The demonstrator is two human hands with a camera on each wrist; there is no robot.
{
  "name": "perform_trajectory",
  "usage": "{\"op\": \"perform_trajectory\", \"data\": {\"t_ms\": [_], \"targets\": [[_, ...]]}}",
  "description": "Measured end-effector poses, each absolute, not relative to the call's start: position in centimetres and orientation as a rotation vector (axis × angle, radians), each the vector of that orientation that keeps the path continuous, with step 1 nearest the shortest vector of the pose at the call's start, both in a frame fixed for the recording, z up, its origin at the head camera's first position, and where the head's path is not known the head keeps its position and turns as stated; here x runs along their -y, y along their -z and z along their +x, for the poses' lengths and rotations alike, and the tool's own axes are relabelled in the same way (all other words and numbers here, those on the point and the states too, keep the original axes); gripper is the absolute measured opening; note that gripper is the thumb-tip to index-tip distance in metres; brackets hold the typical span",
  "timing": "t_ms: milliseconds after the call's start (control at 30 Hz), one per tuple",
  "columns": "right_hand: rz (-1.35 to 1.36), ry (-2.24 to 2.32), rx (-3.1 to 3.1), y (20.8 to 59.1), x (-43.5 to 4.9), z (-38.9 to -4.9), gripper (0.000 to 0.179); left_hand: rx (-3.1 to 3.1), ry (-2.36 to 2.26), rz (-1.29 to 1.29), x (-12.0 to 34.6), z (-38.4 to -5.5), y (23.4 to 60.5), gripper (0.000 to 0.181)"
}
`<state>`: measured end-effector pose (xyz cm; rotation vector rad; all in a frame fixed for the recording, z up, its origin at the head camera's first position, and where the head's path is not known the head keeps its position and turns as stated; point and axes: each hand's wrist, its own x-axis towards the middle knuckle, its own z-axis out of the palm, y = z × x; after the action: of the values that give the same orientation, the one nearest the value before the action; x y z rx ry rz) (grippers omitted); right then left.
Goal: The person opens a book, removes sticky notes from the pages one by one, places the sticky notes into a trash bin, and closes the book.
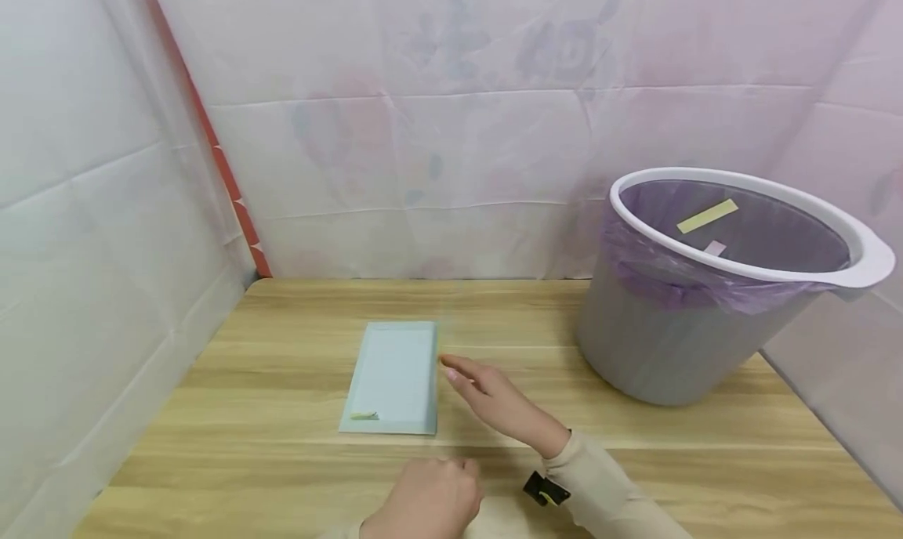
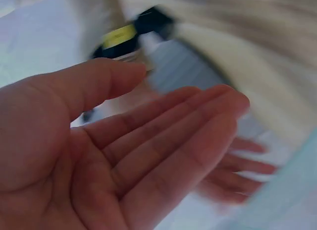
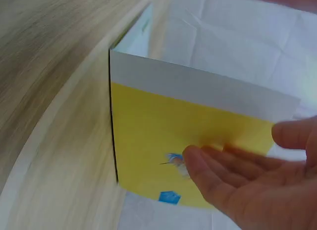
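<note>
A pale blue sticky-note booklet point(image 1: 395, 374) lies on the table in the head view, a small green mark near its lower left corner. In the right wrist view its yellow cover point(image 3: 153, 121) with a white band and blue pictures stands up from the table. My right hand point(image 1: 497, 402) is at the booklet's right edge, its fingers point(image 3: 198, 163) extended and right at the yellow cover. Nearer to me, my left hand point(image 1: 432, 496) hovers below the booklet. The left wrist view shows its palm point(image 2: 99, 180) bare, fingers extended and slightly bent.
A grey bin point(image 1: 656, 327) with a white rim and purple liner stands at the right; a yellow strip point(image 1: 708, 216) and a pink strip show inside it. White patterned sheets point(image 1: 437, 147) enclose the wooden table point(image 1: 282, 382). A black device point(image 1: 546, 490) sits at my right wrist.
</note>
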<state>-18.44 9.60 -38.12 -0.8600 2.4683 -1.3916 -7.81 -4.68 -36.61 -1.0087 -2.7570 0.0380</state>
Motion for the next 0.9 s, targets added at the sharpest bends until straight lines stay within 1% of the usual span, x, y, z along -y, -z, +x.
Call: {"op": "perform_trajectory", "data": {"t_ms": [100, 267, 300, 400, 500, 567, 733, 833, 900], "targets": [[-0.986, 1.230, -2.444, 38.7, -8.8, -18.8, 0.044, 2.721, -0.002, -0.958, 5.1, -7.5, 35.5, 0.022], [-1.107, 0.889, -2.461, 40.1, -7.9, -18.8, 0.041, 2.828, 0.108, -0.759, 6.0, -8.3, 34.6, 0.037], [-1.134, 0.834, -2.474, 40.4, -7.8, -18.7, 0.038, 2.851, 0.134, -0.715, 6.2, -8.6, 34.6, 0.038], [-1.196, 0.695, -2.528, 41.0, -7.7, -18.4, 0.033, 2.914, 0.147, -0.591, 6.9, -9.4, 35.2, 0.035], [-1.225, 0.621, -2.565, 41.1, -7.9, -18.3, 0.032, 2.963, 0.136, -0.549, 7.6, -10.4, 35.9, 0.032], [-1.222, 0.622, -2.551, 41.0, -8.2, -18.5, 0.036, 2.970, 0.133, -0.559, 8.0, -11.4, 36.5, 0.026], [-1.128, 0.808, -2.530, 39.6, -9.9, -20.4, 0.035, 2.954, 0.045, -0.517, 7.8, -14.8, 38.3, 0.019], [-1.023, 0.911, -2.608, 38.4, -11.4, -21.4, 0.036, 2.991, -0.133, -0.387, 6.8, -17.1, 39.7, 0.030], [-0.952, 0.941, -2.652, 37.8, -12.3, -21.8, 0.038, 3.072, -0.167, -0.273, 5.9, -18.6, 40.5, 0.043]]}}
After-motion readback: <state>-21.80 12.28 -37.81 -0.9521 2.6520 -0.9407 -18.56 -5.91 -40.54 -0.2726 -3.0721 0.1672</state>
